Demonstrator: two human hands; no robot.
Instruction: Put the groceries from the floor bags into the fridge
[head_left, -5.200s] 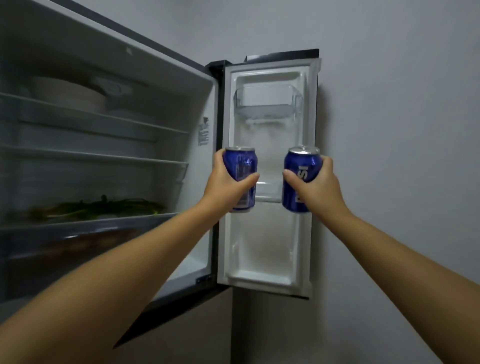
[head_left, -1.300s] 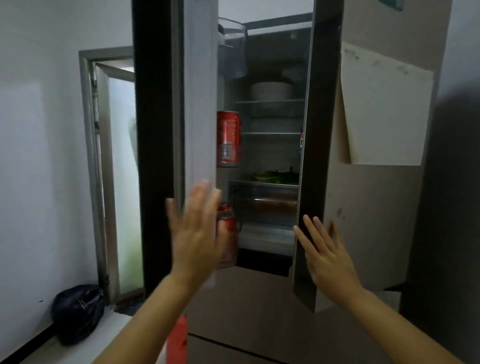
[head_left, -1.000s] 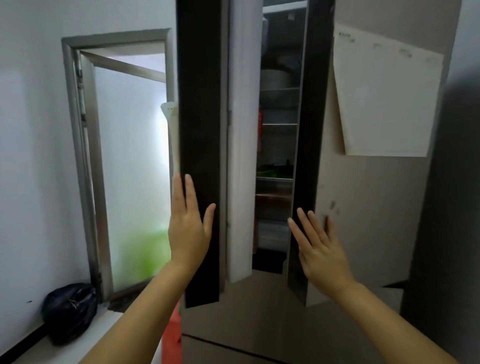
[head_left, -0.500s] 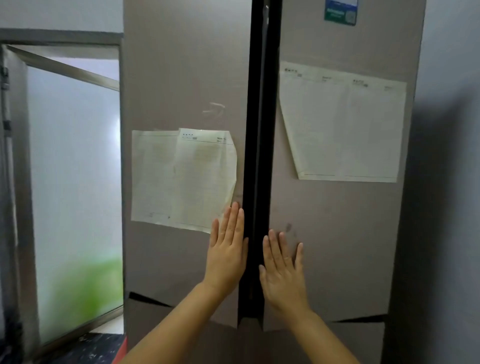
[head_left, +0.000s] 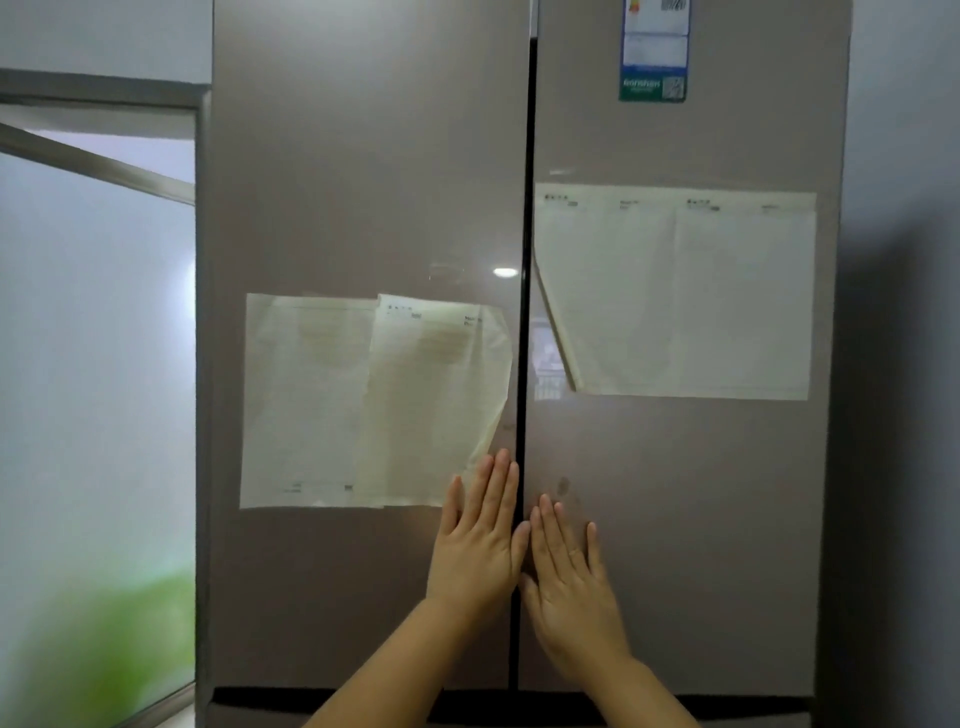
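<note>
I see both fridge doors closed, my left hand and right hand flat at six o'clock, fingers straight, grasping nothing. No groceries or bags show; loading looks finished, I judge.

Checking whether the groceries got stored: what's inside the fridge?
Not visible: both doors, left door and right door, are closed, with left hand and right hand flat on them.
</note>
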